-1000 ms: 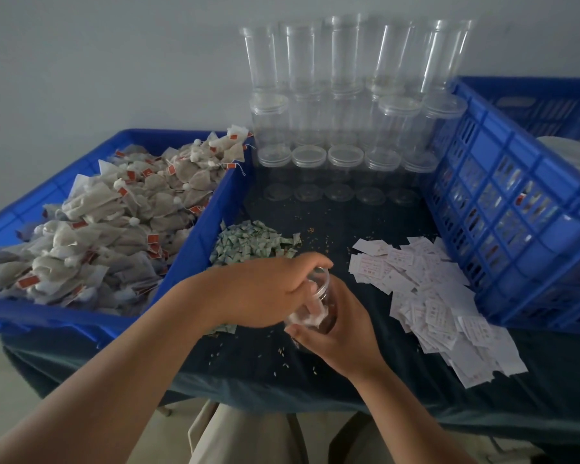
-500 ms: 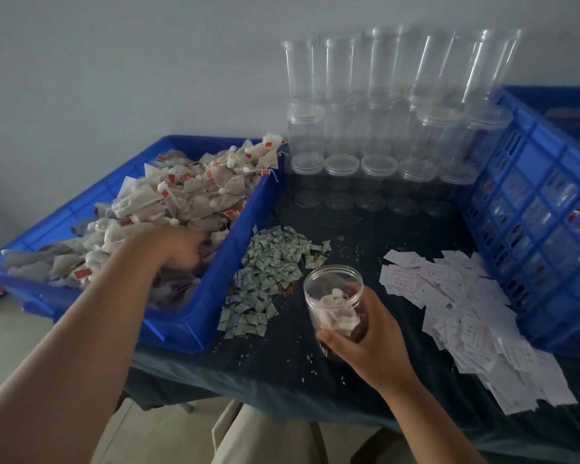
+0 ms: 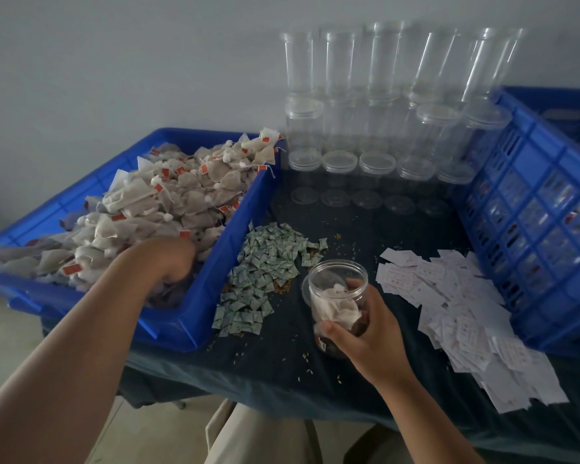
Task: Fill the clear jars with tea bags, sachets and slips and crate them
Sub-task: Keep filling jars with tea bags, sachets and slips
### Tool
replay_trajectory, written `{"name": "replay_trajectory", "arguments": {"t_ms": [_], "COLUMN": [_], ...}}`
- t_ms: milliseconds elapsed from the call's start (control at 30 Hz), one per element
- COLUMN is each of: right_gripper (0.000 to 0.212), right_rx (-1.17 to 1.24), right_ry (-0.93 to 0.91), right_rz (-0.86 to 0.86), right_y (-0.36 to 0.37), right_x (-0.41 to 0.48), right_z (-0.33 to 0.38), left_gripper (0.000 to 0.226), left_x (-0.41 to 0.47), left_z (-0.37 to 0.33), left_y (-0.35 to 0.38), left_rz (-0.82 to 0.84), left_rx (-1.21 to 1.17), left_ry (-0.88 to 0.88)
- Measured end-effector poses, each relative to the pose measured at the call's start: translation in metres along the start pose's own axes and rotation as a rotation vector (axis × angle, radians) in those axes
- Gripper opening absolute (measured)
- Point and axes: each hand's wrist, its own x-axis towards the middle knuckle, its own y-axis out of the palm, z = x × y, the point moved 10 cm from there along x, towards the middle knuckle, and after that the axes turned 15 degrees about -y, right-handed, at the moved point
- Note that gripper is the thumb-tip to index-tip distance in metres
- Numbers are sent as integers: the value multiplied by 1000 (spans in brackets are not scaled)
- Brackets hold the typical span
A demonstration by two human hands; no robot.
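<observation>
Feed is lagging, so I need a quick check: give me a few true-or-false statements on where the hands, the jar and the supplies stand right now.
1. The right hand holds a jar with tea bags in it. True.
2. That jar has its lid on. False: its mouth is open.
3. The left hand rests in the sachet pile. False: it is in the blue tray, among tea bags, beside the sachet pile.
4. The slips lie right of the held jar. True.
5. The empty jars stand inside the crate. False: they stand on the table, beside the crate.
</observation>
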Motion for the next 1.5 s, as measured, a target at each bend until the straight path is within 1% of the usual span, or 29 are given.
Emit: {"name": "replay_trajectory", "arguments": {"t_ms": [33,67,100,200,267,333,367,433,500,600,667,800,867,933,967,1033,1067,1133,1167,1200,1233,1267,1300,1333,1367,1400,1433,1467,1500], "right_gripper": [63,64,65,67,66,65,65,66,66,67,67,60,58,57,57,59,61,63,64,64,65,66,66,66,64,63,62,62,62], "right_rx": [0,8,17,29,27,30,28,18,7,0,-1,-54,-47,-32,-34,-36,-27,-3,4,7,10,15,19,19,16,15,17,19,19], "right_ry": [-1,-1,2,10,11,9,11,17,20,5,-1,4,21,35,35,32,30,25,22,23,30,40,50,57,61,64,64,64,64], "right_rz": [-2,-5,-8,-11,-5,-1,4,16,27,40,56,50,31,26,28,28,20,2,-8,-17,-26,-35,-41,-46,-48,-52,-55,-54,-51], "right_y": [-1,-1,-2,-2,-4,-4,-3,0,3,4,5,3,1,0,-1,-2,-3,-4,-5,-5,-5,-6,-6,-7,-8,-9,-9,-9,-8], "right_x": [0,1,1,1,1,1,1,0,0,0,-1,-4,-3,-2,-2,-3,-3,-2,-2,-2,-1,-1,-2,-3,-4,-4,-4,-4,-3], "right_z": [0,0,1,1,1,2,2,1,-1,-2,-1,0,-2,-6,-6,-6,-6,-5,-5,-4,-3,-3,-4,-6,-7,-7,-7,-7,-6], "left_gripper": [21,13,13,27,39,50,49,36,19,9,11,33,24,31,34,38,41,45,43,39,32,26,21,18,23,34,44,49,49], "left_x": [2,3,-2,-10,-25,-41,-52,-76,-106,-144,-157,-175,-186,-198,-203,-208,-207,-200,-189,-171,-150,-128,-107,-85,-67,-53,-44,-40,-38], "left_z": [-3,-6,-8,1,1,-1,-5,-22,-53,-101,-128,-167,-170,-175,-178,-180,-180,-177,-172,-162,-149,-137,-132,-134,-140,-144,-146,-146,-146], "left_y": [-5,-17,-32,-68,-80,-96,-103,-111,-108,-93,-80,-44,-43,-38,-31,-16,-13,-22,-34,-48,-58,-60,-53,-37,-13,12,30,40,43], "left_rz": [-20,-51,-104,-228,-241,-337,-385,-367,-291,-190,-193,-76,-138,-185,-157,-70,-10,103,95,19,-99,-218,-289,-294,-268,-244,-242,-273,-323], "left_rx": [17,-92,-192,-523,-750,-883,-912,-985,-987,-946,-888,-662,-572,-439,-366,-289,-304,-491,-659,-842,-974,-1007,-933,-769,-571,-416,-343,-345,-394], "left_ry": [44,105,165,192,211,235,254,339,491,656,705,808,849,884,896,906,903,886,856,790,698,595,497,417,362,329,317,320,337]}}
